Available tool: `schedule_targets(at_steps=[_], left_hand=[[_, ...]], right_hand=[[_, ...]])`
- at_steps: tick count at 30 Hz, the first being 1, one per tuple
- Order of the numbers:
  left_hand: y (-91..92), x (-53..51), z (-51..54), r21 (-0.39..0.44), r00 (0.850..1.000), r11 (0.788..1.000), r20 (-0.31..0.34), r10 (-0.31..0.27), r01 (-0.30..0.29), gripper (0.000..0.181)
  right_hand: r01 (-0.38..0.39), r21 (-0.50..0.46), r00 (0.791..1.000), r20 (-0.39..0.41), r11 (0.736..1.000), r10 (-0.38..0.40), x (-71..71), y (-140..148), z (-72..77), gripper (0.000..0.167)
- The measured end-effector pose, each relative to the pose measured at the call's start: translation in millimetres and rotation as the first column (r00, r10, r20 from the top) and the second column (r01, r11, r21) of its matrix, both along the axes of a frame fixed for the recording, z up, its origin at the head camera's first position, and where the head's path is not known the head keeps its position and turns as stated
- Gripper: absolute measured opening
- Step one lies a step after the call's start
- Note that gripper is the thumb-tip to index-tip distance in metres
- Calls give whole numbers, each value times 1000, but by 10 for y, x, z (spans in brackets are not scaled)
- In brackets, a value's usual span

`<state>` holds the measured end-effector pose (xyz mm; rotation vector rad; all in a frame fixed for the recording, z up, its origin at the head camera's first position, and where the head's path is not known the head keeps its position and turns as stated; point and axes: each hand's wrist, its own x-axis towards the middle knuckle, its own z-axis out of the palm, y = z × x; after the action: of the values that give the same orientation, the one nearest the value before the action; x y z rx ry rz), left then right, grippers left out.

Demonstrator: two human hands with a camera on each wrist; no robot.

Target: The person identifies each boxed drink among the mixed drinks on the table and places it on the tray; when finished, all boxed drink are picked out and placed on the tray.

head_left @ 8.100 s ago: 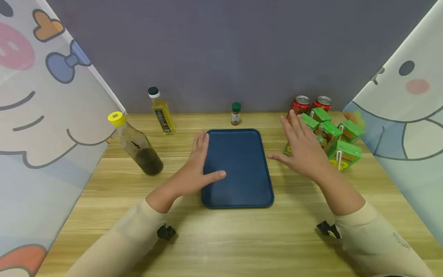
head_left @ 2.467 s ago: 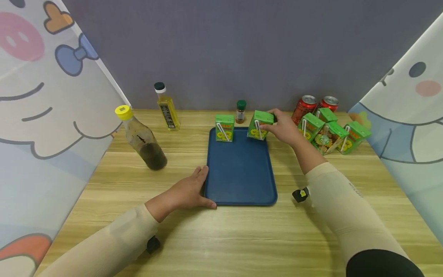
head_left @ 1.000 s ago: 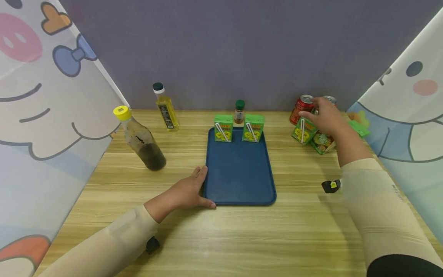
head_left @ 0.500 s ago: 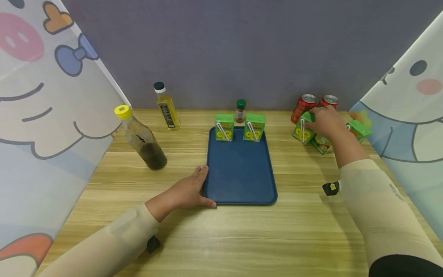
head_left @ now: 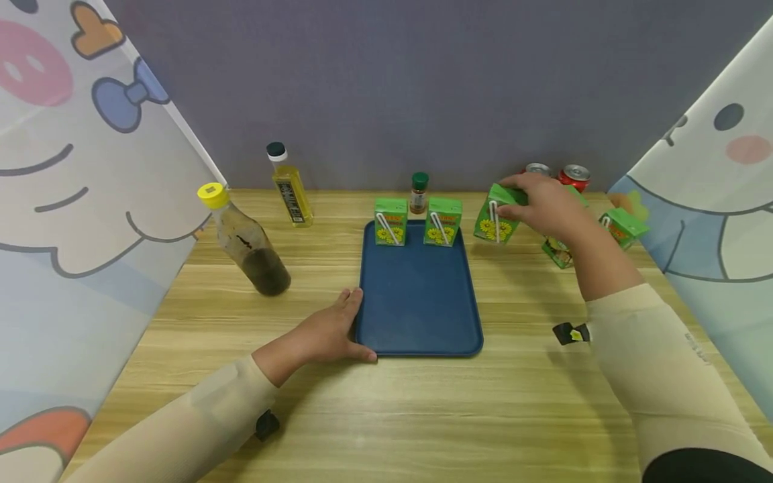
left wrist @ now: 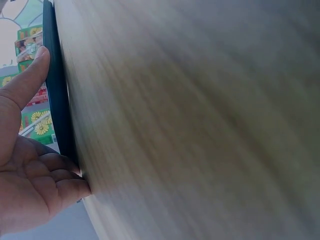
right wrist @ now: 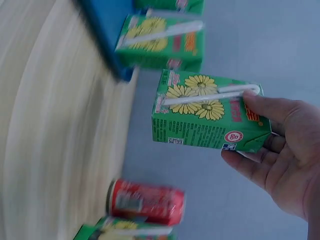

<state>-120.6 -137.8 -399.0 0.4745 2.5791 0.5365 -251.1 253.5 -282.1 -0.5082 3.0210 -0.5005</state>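
Note:
A green drink carton point(head_left: 496, 218) with yellow flowers and a white straw is pinched near its top by my right hand point(head_left: 549, 206). In the right wrist view the thumb presses the front of that carton point(right wrist: 210, 110), held off the table. My left hand point(head_left: 326, 335) rests against the left front corner of the blue tray point(head_left: 423, 302), fingers along its side and thumb at the front edge. Two matching cartons, one left point(head_left: 390, 223) and one right point(head_left: 443, 223), stand upright side by side at the tray's far end.
More green cartons point(head_left: 625, 227) stand at the right, partly behind my right hand, with two red cans point(head_left: 574, 176) behind them. A small green-capped jar point(head_left: 419, 193) is beyond the tray. An oil bottle point(head_left: 291, 191) and a yellow-capped dark-sauce bottle point(head_left: 247, 245) stand left.
Two cartons have come onto the tray's far end. Since half a second ago my right hand has lifted a third from the group and carried it left. My left hand stays at the tray.

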Motion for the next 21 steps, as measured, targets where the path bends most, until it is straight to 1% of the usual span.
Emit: schedule_targets(at_steps=[4,7,11,18,21], left_hand=[[-3,3,-5,-2,1000,1000,0,1,-1,129],[-3,1,-6,3,1000,1000,-4,0,1,129],[-8,-1,-7,-3,1000,1000,-10,-2,2,129],[-7,-4,-13,6,1000,1000,-15,-4,4,129],[-5,-8,-12,3,1000,1000,-14,-3,3,129]], right_hand=[[-74,-19,997,-17,997,74,111,-235,43,61],[-123,-31,992,-41,992,122,158,-424,9,58],[-200,-51,979,-55,979,197,180,-711,-95,57],[-282,-61,960,-16,958,281,161,-1203,-328,57],[-324,-51,946,-6,945,324,152,-1372,-399,57]])
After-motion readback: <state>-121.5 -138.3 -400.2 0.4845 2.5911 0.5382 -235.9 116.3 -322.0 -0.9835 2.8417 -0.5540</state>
